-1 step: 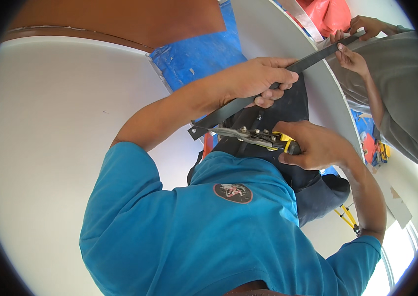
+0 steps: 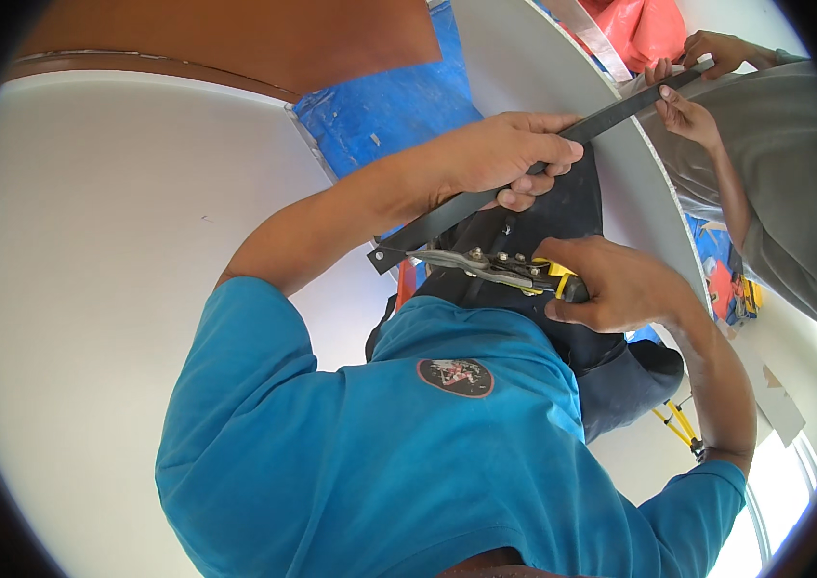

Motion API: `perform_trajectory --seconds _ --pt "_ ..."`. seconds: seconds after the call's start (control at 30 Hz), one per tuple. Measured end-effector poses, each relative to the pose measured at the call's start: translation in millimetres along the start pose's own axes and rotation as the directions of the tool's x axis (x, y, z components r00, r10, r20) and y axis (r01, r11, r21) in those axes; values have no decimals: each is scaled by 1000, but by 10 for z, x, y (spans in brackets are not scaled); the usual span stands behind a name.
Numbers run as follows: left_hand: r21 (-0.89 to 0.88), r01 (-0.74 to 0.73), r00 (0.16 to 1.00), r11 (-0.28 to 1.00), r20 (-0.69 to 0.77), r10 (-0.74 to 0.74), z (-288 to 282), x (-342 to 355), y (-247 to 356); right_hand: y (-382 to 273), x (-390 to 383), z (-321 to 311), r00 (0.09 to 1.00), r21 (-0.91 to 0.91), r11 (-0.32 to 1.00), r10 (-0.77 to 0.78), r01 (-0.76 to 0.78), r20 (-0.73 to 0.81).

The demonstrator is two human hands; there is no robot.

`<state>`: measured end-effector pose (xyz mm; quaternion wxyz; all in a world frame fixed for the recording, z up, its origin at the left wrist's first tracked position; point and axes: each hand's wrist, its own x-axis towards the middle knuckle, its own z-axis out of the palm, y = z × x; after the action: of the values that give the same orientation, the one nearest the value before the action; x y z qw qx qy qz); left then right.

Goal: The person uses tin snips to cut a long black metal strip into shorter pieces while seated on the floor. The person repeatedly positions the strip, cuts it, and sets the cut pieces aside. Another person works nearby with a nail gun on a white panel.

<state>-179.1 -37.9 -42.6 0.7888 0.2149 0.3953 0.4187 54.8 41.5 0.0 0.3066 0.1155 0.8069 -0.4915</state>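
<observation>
My left hand (image 2: 534, 159) is closed round a long black flat strip (image 2: 468, 202) that runs diagonally from lower left to upper right. Its lower left end (image 2: 382, 256) has a small round hole. My right hand (image 2: 601, 279) grips tin snips (image 2: 466, 258) with yellow-and-black handles, their blades lying at the strip's lower left end. Whether the blades touch the metal I cannot tell. A co-worker's hands (image 2: 678, 114) hold the strip's upper right part.
A curved grey board edge (image 2: 645, 183) separates me from the co-worker in grey (image 2: 775, 193). Blue sheeting (image 2: 380, 106), a brown panel (image 2: 225, 39), red bags (image 2: 640, 34), scattered tools (image 2: 741, 294) and a yellow tripod (image 2: 678, 424) lie around. A white surface (image 2: 100, 289) fills the left.
</observation>
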Motion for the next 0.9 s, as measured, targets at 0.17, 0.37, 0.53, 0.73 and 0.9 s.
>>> perform_trajectory --seconds 0.17,0.37,0.53,0.73,0.9 --pt "-75 -11 1000 997 12 12 -34 52 -28 5 18 86 997 -40 999 -32 29 -70" --pt "-77 13 1000 997 2 -13 -78 45 -15 -154 -9 -75 987 -50 991 128 -123 101" --pt "27 -11 1000 1000 16 10 -71 27 -10 -229 -1 -138 988 -30 994 106 -103 111" --pt "61 -22 999 998 31 20 -114 40 -1 -167 59 -130 989 -84 992 104 -95 103" --pt "69 -15 999 998 39 12 -87 58 -23 -189 23 -67 999 -130 991 41 -41 -1"
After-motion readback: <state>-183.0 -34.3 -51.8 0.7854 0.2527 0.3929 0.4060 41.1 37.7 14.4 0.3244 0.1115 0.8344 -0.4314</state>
